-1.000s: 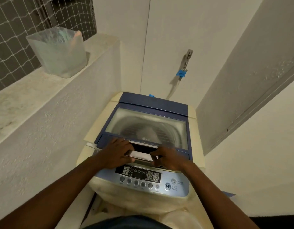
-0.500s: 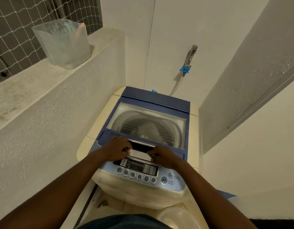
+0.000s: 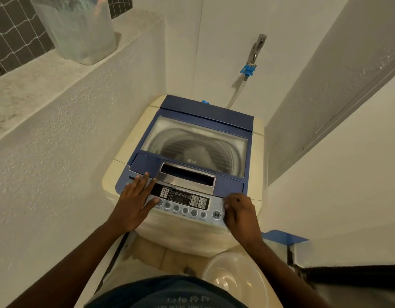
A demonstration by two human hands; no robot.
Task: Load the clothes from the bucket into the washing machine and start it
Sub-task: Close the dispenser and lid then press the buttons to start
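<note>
The top-loading washing machine (image 3: 129, 138) stands in front of me with its blue glass lid (image 3: 205, 121) closed; pale clothes (image 3: 198, 153) show through the glass in the drum. My left hand (image 3: 134, 201) lies flat, fingers spread, on the left end of the control panel (image 3: 183, 200). My right hand (image 3: 239, 212) rests with fingers curled on the panel's right end, beside the start/pause button (image 3: 216, 214). The clear plastic bucket (image 3: 234, 278) sits on the floor at my feet, looking empty.
A translucent container (image 3: 78, 30) stands on the rough ledge (image 3: 36, 85) at left. A tap with a blue hose connector (image 3: 248, 70) is on the back wall. Walls close in on both sides; a blue object (image 3: 285, 236) lies at right.
Both hands have left the lid handle and moved apart onto the control panel, left hand now flat, right hand by the start button. The view shifted back, showing the bucket.
</note>
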